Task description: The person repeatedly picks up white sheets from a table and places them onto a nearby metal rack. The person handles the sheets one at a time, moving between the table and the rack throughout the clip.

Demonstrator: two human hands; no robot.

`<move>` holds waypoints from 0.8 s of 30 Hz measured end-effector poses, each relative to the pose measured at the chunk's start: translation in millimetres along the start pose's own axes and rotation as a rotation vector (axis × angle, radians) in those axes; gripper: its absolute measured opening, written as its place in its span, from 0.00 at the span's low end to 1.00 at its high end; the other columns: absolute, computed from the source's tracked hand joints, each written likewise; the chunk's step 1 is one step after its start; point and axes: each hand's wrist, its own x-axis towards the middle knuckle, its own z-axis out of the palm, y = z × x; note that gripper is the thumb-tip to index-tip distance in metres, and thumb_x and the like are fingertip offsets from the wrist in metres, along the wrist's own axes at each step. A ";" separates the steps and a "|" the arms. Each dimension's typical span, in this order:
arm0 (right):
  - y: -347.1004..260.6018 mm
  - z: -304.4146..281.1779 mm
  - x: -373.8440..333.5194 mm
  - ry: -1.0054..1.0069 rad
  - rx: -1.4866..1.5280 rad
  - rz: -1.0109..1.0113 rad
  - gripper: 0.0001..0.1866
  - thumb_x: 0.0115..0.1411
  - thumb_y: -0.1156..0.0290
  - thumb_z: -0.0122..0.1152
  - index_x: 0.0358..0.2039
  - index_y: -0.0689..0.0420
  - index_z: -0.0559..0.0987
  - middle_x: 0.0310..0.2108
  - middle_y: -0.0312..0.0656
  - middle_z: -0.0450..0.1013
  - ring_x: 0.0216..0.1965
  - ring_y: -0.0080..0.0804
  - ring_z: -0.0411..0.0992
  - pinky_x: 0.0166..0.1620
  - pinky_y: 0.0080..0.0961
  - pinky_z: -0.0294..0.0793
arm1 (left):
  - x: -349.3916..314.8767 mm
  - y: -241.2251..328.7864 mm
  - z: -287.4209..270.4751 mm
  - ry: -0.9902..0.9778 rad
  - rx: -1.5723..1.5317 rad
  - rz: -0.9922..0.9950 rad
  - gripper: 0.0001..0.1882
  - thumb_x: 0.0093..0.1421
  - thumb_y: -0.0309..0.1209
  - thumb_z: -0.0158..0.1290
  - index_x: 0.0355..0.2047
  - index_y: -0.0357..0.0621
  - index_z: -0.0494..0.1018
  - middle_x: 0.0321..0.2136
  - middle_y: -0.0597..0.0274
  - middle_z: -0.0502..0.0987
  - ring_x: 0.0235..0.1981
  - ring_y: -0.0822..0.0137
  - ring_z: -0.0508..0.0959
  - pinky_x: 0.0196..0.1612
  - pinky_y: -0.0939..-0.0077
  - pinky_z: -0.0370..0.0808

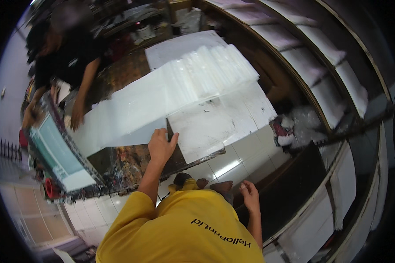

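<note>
My left hand (161,147) reaches over the near edge of the work table, its thumb apart from the fingers. The fingertips are at the edge of a pale grey sheet (140,133); I cannot tell whether they press on it. Beyond it lies a long row of overlapping translucent white plastic sheets (149,98), heaped in thick folds at the right end. Down beside my body hangs my right hand (250,195), fingers loosely bent and apart, with nothing seen in it. At the table's left, a framed printing screen (61,149) stands tilted up.
Across the table a co-worker in a dark shirt (70,57) has one hand on the screen frame and the other by the sheets' left end. White boards (224,118) cover the table's right part. Racks of white sheets (303,61) stand at right. Clear plastic (305,125) lies bunched beside them.
</note>
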 end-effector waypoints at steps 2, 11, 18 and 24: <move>-3.1 7.4 -0.8 -0.002 -0.058 -0.041 0.20 0.66 0.66 0.57 0.54 0.64 0.72 0.46 0.46 0.75 0.46 0.31 0.75 0.49 0.25 0.73 | 5.6 -9.4 21.2 0.053 0.126 -0.036 0.23 0.56 0.42 0.59 0.43 0.36 0.71 0.37 0.43 0.75 0.40 0.43 0.77 0.42 0.52 0.74; -57.7 27.1 -4.1 -0.066 -0.011 -0.039 0.24 0.65 0.59 0.57 0.57 0.59 0.70 0.52 0.51 0.73 0.53 0.39 0.73 0.54 0.32 0.73 | 26.2 6.8 12.9 -0.201 -0.317 0.193 0.09 0.61 0.26 0.50 0.37 0.30 0.71 0.28 0.40 0.75 0.29 0.46 0.76 0.34 0.58 0.71; -121.9 23.9 -12.4 0.036 0.221 -0.307 0.27 0.62 0.59 0.61 0.56 0.58 0.63 0.48 0.49 0.70 0.43 0.34 0.72 0.47 0.31 0.72 | -66.5 149.7 21.0 -0.543 -0.518 0.721 0.06 0.60 0.23 0.52 0.37 0.34 0.72 0.25 0.47 0.74 0.25 0.47 0.77 0.28 0.60 0.73; -116.9 -0.3 -36.4 0.433 -0.052 -0.193 0.15 0.60 0.70 0.57 0.46 0.59 0.66 0.38 0.52 0.71 0.37 0.46 0.73 0.42 0.36 0.72 | -98.5 197.4 25.4 -0.775 -0.486 1.186 0.06 0.58 0.25 0.55 0.35 0.39 0.72 0.26 0.53 0.74 0.24 0.51 0.77 0.28 0.60 0.74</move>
